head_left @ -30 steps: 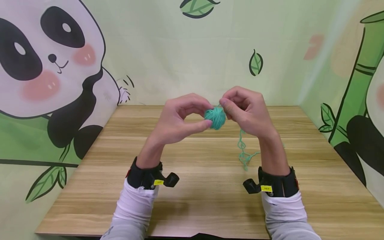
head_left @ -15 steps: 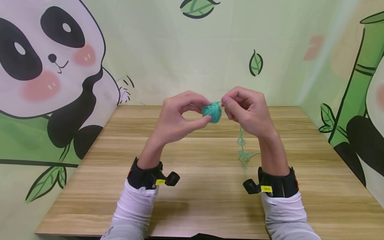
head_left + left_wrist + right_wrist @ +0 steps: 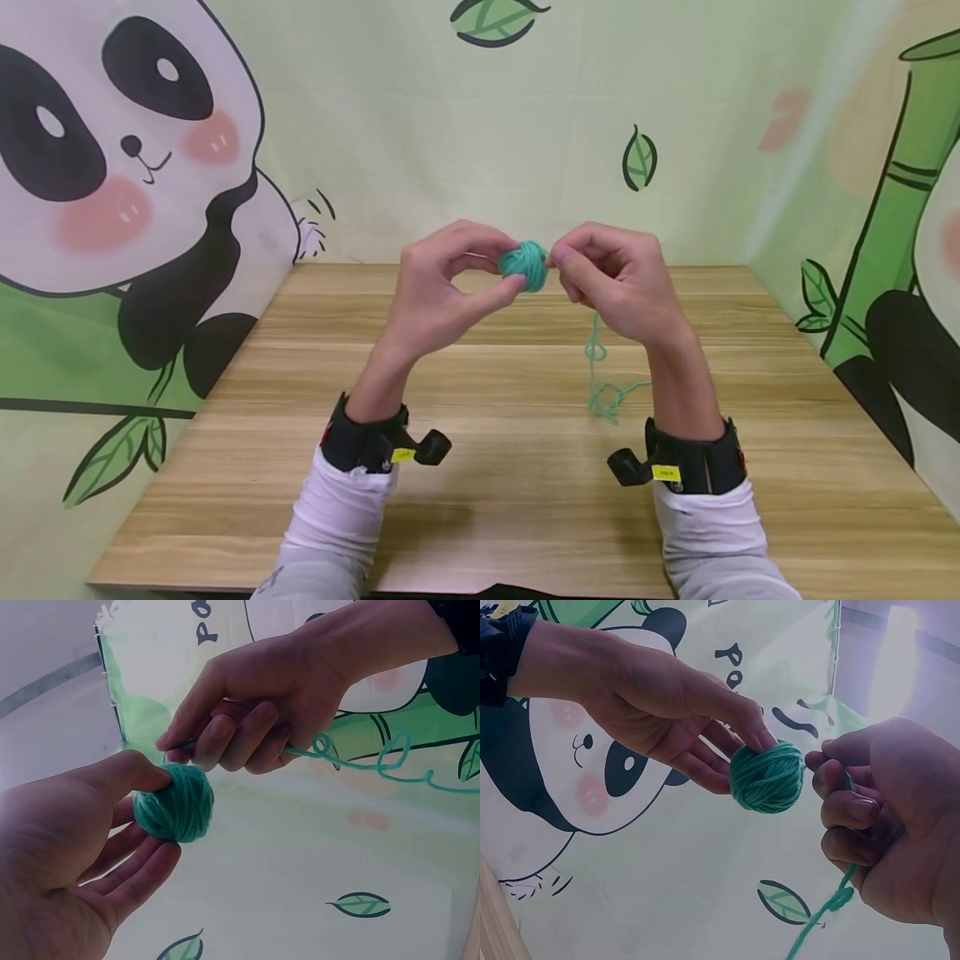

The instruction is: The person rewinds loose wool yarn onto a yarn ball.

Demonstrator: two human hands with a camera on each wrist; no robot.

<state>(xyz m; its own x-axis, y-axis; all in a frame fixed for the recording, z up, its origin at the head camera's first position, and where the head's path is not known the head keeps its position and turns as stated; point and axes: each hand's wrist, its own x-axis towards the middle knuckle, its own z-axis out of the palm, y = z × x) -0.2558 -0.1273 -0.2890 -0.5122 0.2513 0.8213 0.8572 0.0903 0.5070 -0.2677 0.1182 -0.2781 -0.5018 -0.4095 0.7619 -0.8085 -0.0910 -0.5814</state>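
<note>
A small ball of teal yarn (image 3: 525,265) is held up above the table, gripped between the thumb and fingers of my left hand (image 3: 450,287). Just to its right, my right hand (image 3: 618,279) pinches the yarn strand (image 3: 300,752) between thumb and forefinger, close to the ball. The strand runs through the curled fingers of that hand and hangs below it. In the right wrist view the ball of yarn (image 3: 767,777) shows its crossing windings, and the right hand's fingertips are beside it.
Loose, curly yarn (image 3: 607,396) trails down to the wooden table (image 3: 510,467) and passes behind the right forearm. A printed panda backdrop (image 3: 450,150) stands behind the table and along both sides. Each wrist wears a black camera strap (image 3: 367,433).
My left hand has shifted slightly left and up with the ball, which has turned. The right hand stays nearly in place. The hanging strand has swung a little left.
</note>
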